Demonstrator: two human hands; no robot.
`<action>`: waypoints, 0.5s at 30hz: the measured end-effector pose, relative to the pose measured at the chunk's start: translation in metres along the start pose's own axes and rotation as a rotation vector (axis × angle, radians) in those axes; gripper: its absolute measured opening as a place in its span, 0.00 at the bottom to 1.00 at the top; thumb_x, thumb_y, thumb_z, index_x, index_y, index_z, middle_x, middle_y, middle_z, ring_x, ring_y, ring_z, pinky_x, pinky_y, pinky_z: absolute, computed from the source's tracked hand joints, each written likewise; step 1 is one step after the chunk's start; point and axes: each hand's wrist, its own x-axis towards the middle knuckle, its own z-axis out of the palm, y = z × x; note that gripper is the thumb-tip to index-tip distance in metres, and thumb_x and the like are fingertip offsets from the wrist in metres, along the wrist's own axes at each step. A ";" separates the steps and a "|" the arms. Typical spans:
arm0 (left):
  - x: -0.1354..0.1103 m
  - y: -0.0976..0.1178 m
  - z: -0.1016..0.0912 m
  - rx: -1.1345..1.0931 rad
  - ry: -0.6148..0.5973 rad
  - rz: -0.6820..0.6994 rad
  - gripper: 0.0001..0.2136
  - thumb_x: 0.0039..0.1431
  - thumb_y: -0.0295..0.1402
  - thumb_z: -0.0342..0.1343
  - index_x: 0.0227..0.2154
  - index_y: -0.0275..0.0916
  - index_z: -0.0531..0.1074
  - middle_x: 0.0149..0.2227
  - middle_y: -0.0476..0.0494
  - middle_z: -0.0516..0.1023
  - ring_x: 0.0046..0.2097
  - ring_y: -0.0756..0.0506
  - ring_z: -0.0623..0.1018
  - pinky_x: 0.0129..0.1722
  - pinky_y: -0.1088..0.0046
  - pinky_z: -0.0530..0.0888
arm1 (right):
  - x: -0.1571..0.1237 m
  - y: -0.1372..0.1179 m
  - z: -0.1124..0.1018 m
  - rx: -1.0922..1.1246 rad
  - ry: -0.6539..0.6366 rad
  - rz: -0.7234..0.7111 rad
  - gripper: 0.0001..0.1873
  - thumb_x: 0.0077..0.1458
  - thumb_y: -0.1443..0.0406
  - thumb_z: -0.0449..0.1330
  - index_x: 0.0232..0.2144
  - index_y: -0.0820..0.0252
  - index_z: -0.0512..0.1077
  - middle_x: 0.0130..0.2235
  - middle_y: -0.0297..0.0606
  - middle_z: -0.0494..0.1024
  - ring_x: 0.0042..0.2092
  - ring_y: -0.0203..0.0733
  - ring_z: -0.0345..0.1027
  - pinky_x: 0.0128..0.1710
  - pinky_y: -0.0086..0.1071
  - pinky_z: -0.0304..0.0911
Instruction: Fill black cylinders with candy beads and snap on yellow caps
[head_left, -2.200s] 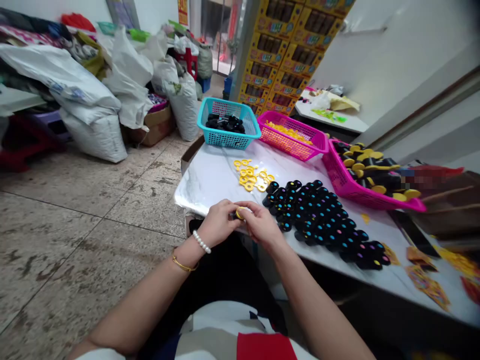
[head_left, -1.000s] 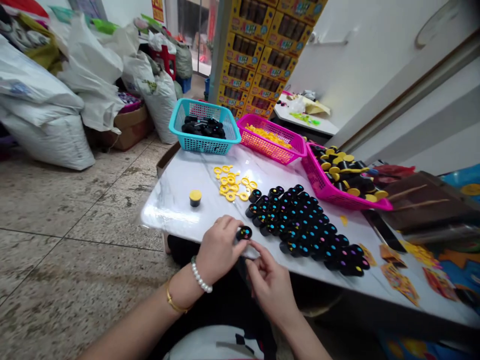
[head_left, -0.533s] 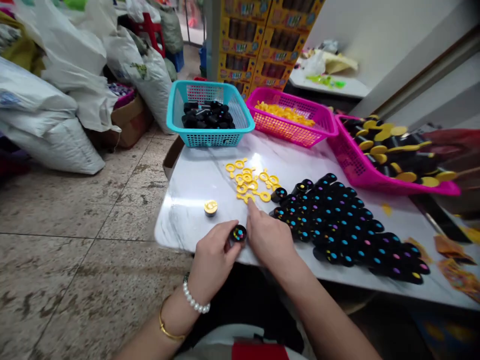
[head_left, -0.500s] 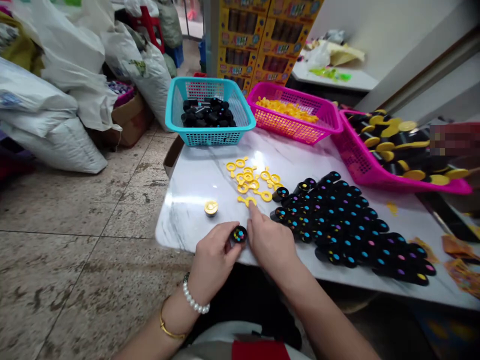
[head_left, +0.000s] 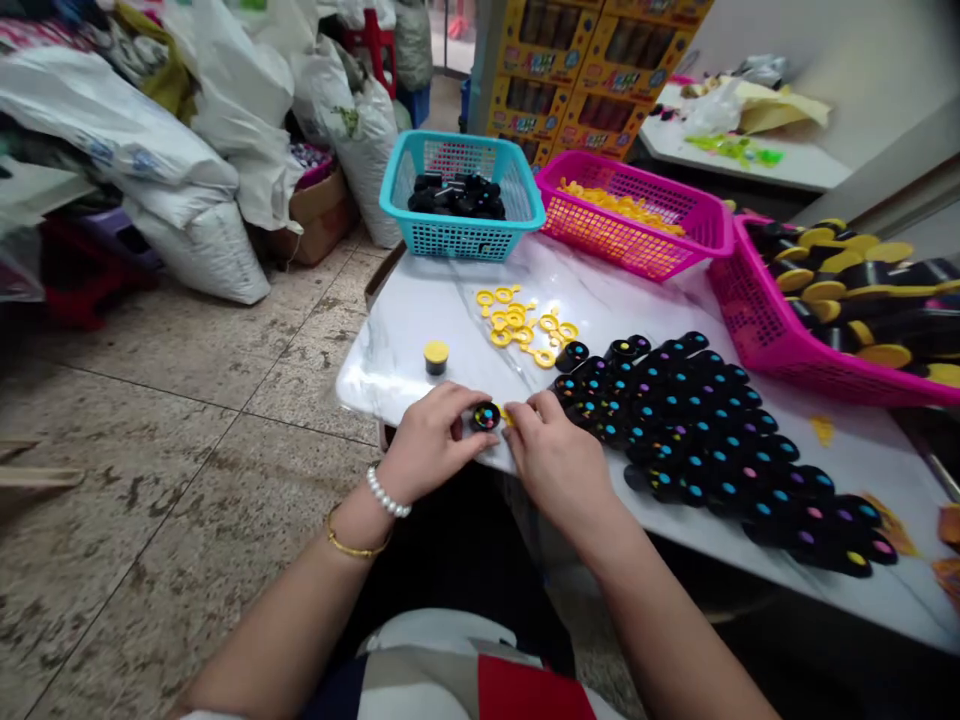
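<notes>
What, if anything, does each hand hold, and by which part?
The left hand holds a black cylinder by its side; the right hand pinches a yellow piece, exactly where is hidden.

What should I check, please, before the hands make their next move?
1. Left hand holding a black cup: ok, coloured dots show at its near end.
2. Right hand holding a yellow piece: ok, at the fingertips; its exact grip, cannot tell.
3. Yellow piece over the cup's end: not ok, it is at the cup's side; whether they touch, cannot tell.
4. Yellow rings within view: ok, loose on the table.
5. Yellow-topped cup upright and apart from both hands: ok.
</notes>
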 end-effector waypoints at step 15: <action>0.003 -0.003 -0.005 -0.017 -0.149 0.029 0.09 0.52 0.28 0.61 0.38 0.40 0.76 0.33 0.49 0.70 0.32 0.51 0.70 0.32 0.77 0.66 | -0.001 -0.006 0.005 1.483 -0.101 0.357 0.17 0.48 0.53 0.64 0.28 0.58 0.64 0.17 0.23 0.62 0.15 0.27 0.51 0.15 0.23 0.45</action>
